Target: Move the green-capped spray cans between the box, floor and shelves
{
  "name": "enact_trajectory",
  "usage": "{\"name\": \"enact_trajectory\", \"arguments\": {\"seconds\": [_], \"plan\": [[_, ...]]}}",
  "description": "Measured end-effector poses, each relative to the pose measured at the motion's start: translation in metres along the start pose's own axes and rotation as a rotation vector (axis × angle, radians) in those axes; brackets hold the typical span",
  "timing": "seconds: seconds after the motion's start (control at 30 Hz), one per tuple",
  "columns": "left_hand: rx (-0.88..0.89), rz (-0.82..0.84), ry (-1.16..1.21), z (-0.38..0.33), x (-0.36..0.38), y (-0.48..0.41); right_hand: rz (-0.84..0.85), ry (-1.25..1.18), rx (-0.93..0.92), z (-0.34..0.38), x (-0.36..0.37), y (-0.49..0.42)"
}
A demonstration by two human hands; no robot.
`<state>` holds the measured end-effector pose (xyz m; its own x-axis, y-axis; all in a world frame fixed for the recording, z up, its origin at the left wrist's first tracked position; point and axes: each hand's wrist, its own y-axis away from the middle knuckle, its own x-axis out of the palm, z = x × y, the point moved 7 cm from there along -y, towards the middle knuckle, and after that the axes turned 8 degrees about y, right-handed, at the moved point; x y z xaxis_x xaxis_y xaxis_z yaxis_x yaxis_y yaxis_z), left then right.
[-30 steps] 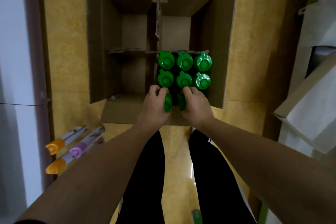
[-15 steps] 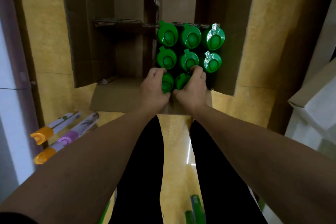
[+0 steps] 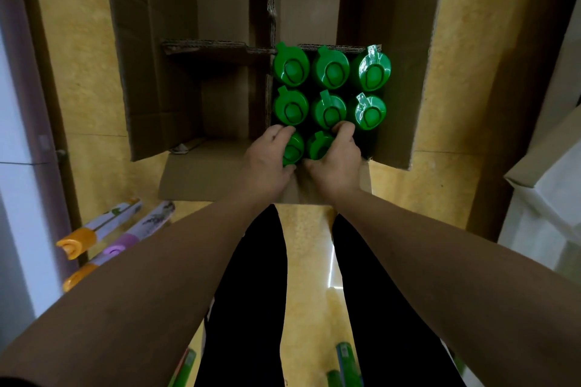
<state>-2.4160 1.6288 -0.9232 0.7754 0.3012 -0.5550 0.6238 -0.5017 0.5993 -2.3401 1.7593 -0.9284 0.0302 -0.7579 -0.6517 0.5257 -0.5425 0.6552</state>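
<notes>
Left hand (image 3: 267, 163) grasps a green-capped bottle (image 3: 293, 148) and right hand (image 3: 334, 160) grasps the neighbouring green-capped bottle (image 3: 318, 145), fingers curled over both caps at frame centre. Both bottles stand in the near row of the lower right compartment of the cardboard box (image 3: 147, 72), directly below six other green-capped bottles (image 3: 330, 89)

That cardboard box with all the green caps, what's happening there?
A person stands over an open cardboard box on the floor. The left hand grips one green-capped bottle and the right hand grips the one beside it, both in the nearest row. Six more green-capped bottles stand upright behind them in the same compartment.
</notes>
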Motion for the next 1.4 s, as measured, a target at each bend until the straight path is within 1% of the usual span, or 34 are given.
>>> {"name": "enact_trajectory", "arguments": {"seconds": [0.13,0.27,0.4,0.53,0.73,0.9,1.03,1.13,1.23,1.33,1.4], "plan": [[0.018,0.013,-0.109,-0.005,-0.006,0.002,0.076,0.123,-0.031,0.007,-0.006,0.002],[0.073,-0.064,-0.194,-0.033,-0.042,0.016,0.088,0.234,-0.08,0.028,-0.037,0.016],[0.17,-0.172,-0.23,-0.092,-0.11,0.026,0.029,0.282,-0.188,0.075,-0.095,0.036],[0.21,-0.33,-0.246,-0.163,-0.195,0.039,-0.045,0.357,-0.327,0.148,-0.181,0.056],[0.225,-0.48,-0.286,-0.286,-0.333,0.106,-0.239,0.484,-0.513,0.275,-0.344,0.114],[0.312,-0.695,-0.342,-0.391,-0.467,0.19,-0.431,0.456,-0.658,0.371,-0.474,0.203],[0.375,-0.842,-0.394,-0.461,-0.548,0.251,-0.619,0.429,-0.781,0.43,-0.567,0.274],[0.432,-0.911,-0.396,-0.507,-0.586,0.291,-0.746,0.439,-0.802,0.454,-0.619,0.32],[0.524,-0.941,-0.425,-0.55,-0.608,0.314,-0.856,0.427,-0.768,0.458,-0.659,0.355],[0.656,-0.936,-0.432,-0.589,-0.613,0.32,-0.939,0.402,-0.681,0.443,-0.689,0.378],[0.736,-0.896,-0.418,-0.613,-0.605,0.32,-0.977,0.394,-0.603,0.423,-0.706,0.39]]}}
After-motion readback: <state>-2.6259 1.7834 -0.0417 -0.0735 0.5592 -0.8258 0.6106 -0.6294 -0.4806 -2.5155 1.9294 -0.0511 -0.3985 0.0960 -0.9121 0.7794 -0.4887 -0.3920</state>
